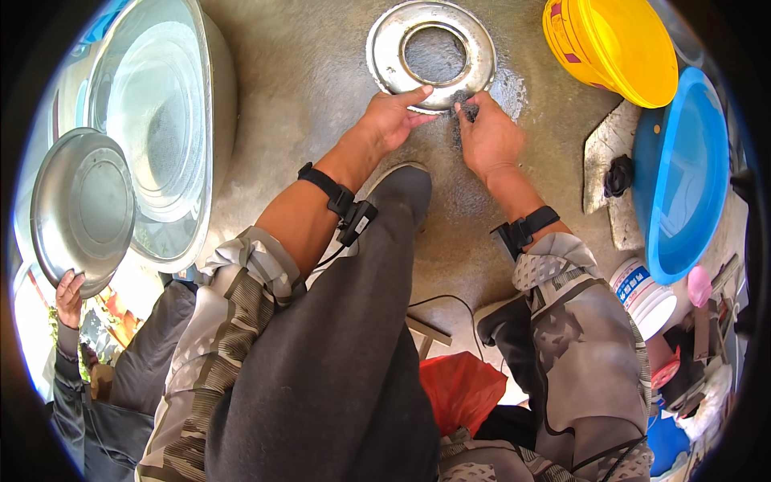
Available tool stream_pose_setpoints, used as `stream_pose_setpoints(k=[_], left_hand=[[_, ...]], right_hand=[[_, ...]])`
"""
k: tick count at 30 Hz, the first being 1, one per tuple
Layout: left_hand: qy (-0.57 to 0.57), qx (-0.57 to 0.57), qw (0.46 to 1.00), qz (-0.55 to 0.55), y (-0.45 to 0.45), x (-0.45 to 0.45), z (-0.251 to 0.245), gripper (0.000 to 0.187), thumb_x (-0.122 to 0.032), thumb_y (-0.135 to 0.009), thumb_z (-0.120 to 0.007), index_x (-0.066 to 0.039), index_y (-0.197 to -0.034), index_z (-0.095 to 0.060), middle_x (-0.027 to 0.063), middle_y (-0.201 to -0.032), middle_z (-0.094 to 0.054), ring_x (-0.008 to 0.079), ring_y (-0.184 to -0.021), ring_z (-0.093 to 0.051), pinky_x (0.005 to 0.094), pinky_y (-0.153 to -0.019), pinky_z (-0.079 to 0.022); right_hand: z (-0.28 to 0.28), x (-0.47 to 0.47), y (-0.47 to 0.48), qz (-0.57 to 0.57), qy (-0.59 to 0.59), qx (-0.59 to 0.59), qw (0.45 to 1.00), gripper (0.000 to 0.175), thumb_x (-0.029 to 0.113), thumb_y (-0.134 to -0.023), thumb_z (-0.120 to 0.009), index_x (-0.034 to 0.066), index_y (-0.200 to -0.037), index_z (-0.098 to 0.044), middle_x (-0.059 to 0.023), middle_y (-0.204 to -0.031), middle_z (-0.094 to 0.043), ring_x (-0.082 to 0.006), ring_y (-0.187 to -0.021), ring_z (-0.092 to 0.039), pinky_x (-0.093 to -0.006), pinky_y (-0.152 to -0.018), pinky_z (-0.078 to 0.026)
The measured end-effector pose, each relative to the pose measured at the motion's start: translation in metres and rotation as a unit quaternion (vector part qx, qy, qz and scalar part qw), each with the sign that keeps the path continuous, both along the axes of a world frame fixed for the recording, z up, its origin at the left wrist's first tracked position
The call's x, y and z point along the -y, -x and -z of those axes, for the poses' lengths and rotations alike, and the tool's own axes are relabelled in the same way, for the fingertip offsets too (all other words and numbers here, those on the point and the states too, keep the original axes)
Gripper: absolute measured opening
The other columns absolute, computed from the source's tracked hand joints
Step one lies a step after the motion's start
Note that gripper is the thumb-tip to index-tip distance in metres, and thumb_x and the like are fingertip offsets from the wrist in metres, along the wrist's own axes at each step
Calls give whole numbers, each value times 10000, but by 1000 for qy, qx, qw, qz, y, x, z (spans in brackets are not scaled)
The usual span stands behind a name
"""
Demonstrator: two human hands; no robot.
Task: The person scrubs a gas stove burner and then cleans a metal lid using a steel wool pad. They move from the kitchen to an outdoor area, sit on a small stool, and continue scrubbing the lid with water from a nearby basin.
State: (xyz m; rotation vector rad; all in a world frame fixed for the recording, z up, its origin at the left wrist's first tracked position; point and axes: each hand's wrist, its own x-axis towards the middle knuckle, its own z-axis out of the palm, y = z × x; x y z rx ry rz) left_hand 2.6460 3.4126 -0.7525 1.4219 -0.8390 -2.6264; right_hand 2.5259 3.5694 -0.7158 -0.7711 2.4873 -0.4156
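A round metal ring plate [385,57] with a wide central hole lies over the wet concrete floor, its rim stained. My left hand [400,114] grips its near edge, thumb on top and fingers around the rim. Pinched in my right hand [491,129] is a dark scouring pad [465,107], touching the plate's near right edge. Foam and wet streaks show on the floor beside the plate.
To the left stands a large metal basin [223,90]; another person's hand [69,298] holds a smaller metal basin [84,205] there. At right are a yellow bucket [632,48], a blue plastic tub [653,175], a wooden board [608,144] and a white bucket [641,295]. A red plastic bag [461,385] lies below me.
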Motion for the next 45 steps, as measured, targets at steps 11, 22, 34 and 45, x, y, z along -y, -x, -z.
stream_pose_setpoints(k=[11,22,34,45], left_hand=[[3,-4,1000,-3,1,0,-4,427,-107,-1018,-790,-7,-1402,-632,115,-1323,-735,263,-1202,-725,475,-1052,-615],[15,-5,1000,-10,1,-1,-4,383,-116,-1023,-785,-14,-1367,-651,110,-1296,-749,260,-1168,-738,461,-1012,-631],[12,4,1000,-15,3,-2,-5,388,-110,-1017,-791,13,-1357,-651,124,-1289,-751,269,-1146,-747,456,-1003,-645],[8,3,1000,-5,3,0,-5,390,-106,-1015,-792,8,-1360,-651,134,-1299,-749,270,-1159,-747,445,-993,-646]], right_hand=[[-10,4,13,46,-21,-21,998,280,326,-991,-754,115,-1167,-695,-135,-1120,-792,-360,-997,-776,-479,-851,-587],[-4,-1,19,-72,11,-104,992,284,266,-961,-775,103,-1153,-643,-133,-1179,-755,-344,-1000,-775,-476,-838,-602],[-13,2,25,-19,-23,-83,996,291,281,-977,-748,84,-1172,-660,-150,-1187,-773,-377,-1043,-766,-508,-888,-588],[-9,10,18,-154,45,-86,983,271,280,-959,-768,109,-1138,-659,-131,-1126,-763,-368,-992,-766,-486,-845,-589]])
